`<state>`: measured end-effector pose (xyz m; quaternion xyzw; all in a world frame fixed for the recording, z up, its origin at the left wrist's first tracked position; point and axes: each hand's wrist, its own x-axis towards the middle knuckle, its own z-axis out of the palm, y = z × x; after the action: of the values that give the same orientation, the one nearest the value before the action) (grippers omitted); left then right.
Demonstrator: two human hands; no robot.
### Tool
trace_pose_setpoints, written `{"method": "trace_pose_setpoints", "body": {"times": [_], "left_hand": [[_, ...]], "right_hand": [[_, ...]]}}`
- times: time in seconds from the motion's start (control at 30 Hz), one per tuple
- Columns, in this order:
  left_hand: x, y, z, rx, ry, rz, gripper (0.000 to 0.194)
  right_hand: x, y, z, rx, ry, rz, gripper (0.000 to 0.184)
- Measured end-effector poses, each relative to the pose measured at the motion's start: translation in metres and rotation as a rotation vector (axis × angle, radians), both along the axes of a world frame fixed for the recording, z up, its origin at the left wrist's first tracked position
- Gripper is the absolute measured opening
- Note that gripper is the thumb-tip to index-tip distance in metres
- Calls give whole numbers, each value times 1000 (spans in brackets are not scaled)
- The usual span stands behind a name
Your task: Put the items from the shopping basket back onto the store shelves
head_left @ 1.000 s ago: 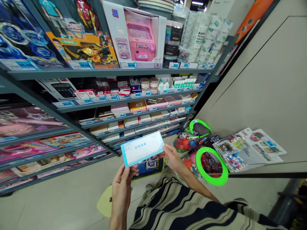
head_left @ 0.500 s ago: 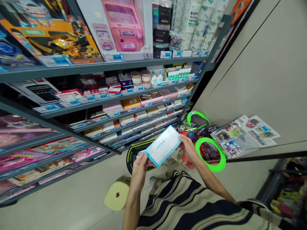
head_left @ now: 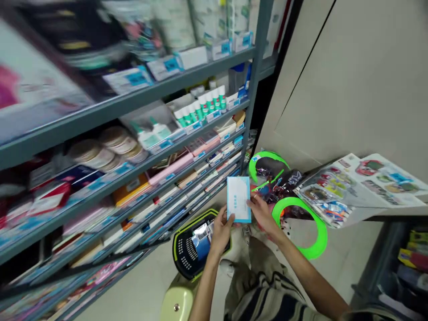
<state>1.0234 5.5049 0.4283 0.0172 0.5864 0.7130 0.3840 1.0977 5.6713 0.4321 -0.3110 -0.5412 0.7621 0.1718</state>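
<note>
Both my hands hold a small flat white booklet or pad (head_left: 238, 196) with a light-blue border and a few blue characters on its face. My left hand (head_left: 221, 229) pinches its lower left corner, thumb on top. On the opposite edge, the fingers of my right hand (head_left: 262, 211) are closed on its lower right side. Turned with its short edges at top and bottom, it is held in front of my body. Beneath my left hand, a black shopping basket (head_left: 183, 261) with a lime-green rim stands on the floor, with a blue-and-white item (head_left: 201, 244) inside.
Shelves (head_left: 200, 120) of stationery, with glue bottles (head_left: 154, 133) and glue tubes (head_left: 203, 104), run along the left. A pale yellow-green stool (head_left: 177, 303) stands by the basket. Bright green rings (head_left: 319, 236) and packaged toys (head_left: 334, 187) lie against the wall at right.
The booklet has turned from a slanted position to upright, its short edges now at top and bottom. My hands have drawn closer together, and my view has swung right.
</note>
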Motion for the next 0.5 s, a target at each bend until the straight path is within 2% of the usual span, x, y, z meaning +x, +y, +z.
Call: {"method": "trace_pose_setpoints", "body": {"times": [0.1,0.2,0.27,0.37,0.5], "left_hand": [[-38,77,-60,-80,-44,4,72],[-81,144,-108,-125,-74,28,75],[-114,187,-130,-139,-81,38,76],[-162,250,-158,-108,-103,81,75],[-208,314,-194,-105,-123,41,60]], "right_hand": [[-36,69,-69,-46,-27,-37,48],[-85,134,-125,-54,-68,-72,40],[-124,177,-149,-27,-49,-64,35],[-181,238,-176,46,25,-21,35],[-230,295,-211,139,-2,-22,37]]}}
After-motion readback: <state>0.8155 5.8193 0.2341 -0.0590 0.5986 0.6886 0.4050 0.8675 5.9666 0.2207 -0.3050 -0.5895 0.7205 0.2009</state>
